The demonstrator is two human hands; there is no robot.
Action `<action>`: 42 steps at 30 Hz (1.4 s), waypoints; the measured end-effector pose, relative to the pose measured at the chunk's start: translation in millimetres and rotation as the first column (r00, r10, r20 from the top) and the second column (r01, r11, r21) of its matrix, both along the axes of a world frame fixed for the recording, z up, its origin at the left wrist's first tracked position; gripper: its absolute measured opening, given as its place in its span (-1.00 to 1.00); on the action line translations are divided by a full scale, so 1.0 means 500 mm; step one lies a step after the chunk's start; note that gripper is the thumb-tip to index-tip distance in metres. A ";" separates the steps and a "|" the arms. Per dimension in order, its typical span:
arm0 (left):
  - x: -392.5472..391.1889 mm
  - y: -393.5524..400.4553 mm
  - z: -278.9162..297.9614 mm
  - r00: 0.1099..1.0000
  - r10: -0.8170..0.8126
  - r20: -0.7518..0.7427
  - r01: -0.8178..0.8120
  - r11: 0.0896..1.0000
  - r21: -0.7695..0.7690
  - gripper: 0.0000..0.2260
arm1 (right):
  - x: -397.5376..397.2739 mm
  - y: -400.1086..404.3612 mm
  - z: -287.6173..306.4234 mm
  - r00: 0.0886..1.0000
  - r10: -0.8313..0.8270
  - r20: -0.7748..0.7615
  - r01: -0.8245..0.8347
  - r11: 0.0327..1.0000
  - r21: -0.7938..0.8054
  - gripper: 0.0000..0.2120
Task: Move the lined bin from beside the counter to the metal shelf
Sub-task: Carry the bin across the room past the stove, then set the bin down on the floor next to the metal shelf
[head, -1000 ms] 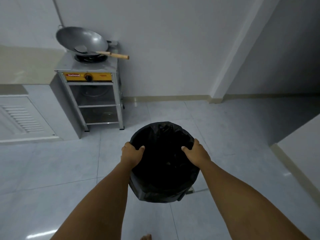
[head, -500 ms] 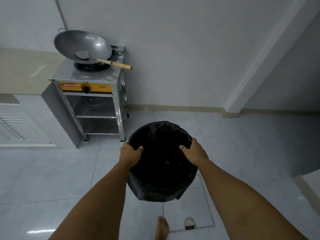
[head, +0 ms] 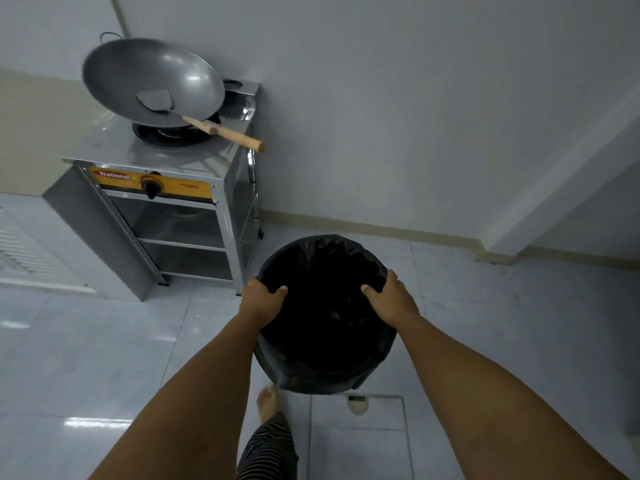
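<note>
A round bin lined with a black bag [head: 323,306] hangs in the air in front of me, above the tiled floor. My left hand [head: 261,301] grips its left rim, thumb inside the liner. My right hand [head: 391,299] grips the right rim the same way. The metal shelf stand [head: 194,216] with open lower shelves is ahead to the left, its near right leg just left of the bin.
A wok [head: 152,83] with a wooden-handled spatula [head: 225,131] sits on the burner atop the stand. A counter [head: 31,133] adjoins its left side. White walls meet behind; a floor hatch [head: 360,434] and my foot [head: 268,405] lie below the bin.
I have stepped closer to the metal stand with the bin held in both hands; the stand and wok look larger and nearer. My grip on the rim is unchanged.
</note>
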State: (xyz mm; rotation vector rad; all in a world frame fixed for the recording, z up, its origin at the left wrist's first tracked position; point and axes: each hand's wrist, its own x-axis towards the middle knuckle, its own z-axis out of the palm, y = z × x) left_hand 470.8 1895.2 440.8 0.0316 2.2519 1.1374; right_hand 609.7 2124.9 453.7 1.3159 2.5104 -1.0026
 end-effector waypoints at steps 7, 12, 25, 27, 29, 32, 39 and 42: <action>-0.216 0.133 -0.119 0.996 -0.015 0.084 0.021 0.997 -0.075 -0.17 | -0.209 0.137 -0.087 0.999 -0.007 0.033 0.009 0.999 -0.045 -0.17; -0.364 0.244 -0.180 0.995 -0.009 0.104 0.023 0.991 -0.135 -0.23 | -0.359 0.238 -0.174 0.996 -0.034 0.086 0.042 0.995 -0.090 -0.14; -0.681 0.418 -0.534 0.992 0.039 0.120 -0.018 0.985 -0.172 -0.25 | -0.680 0.393 -0.572 0.996 -0.037 0.075 0.049 0.985 -0.163 -0.13; -0.712 0.435 -0.604 0.991 0.045 0.129 -0.021 0.983 -0.181 -0.26 | -0.715 0.411 -0.647 0.997 -0.029 0.068 0.041 0.985 -0.170 -0.14; -0.734 0.451 -0.675 0.989 0.047 0.138 -0.022 0.984 -0.177 -0.28 | -0.738 0.425 -0.722 0.998 -0.024 0.061 0.035 0.982 -0.188 -0.14; -0.759 0.467 -0.775 0.989 0.070 0.129 -0.048 0.985 -0.163 -0.32 | -0.762 0.444 -0.827 0.999 -0.023 0.047 0.032 0.979 -0.202 -0.12; -0.778 0.480 -0.942 0.985 0.112 0.129 -0.089 0.981 -0.171 -0.32 | -0.802 0.466 -0.996 0.998 0.002 0.056 0.007 0.986 -0.168 -0.17; -0.777 0.474 -0.984 0.984 0.114 0.139 -0.090 0.981 -0.172 -0.31 | -0.805 0.463 -1.027 0.999 0.006 0.048 0.002 0.988 -0.155 -0.17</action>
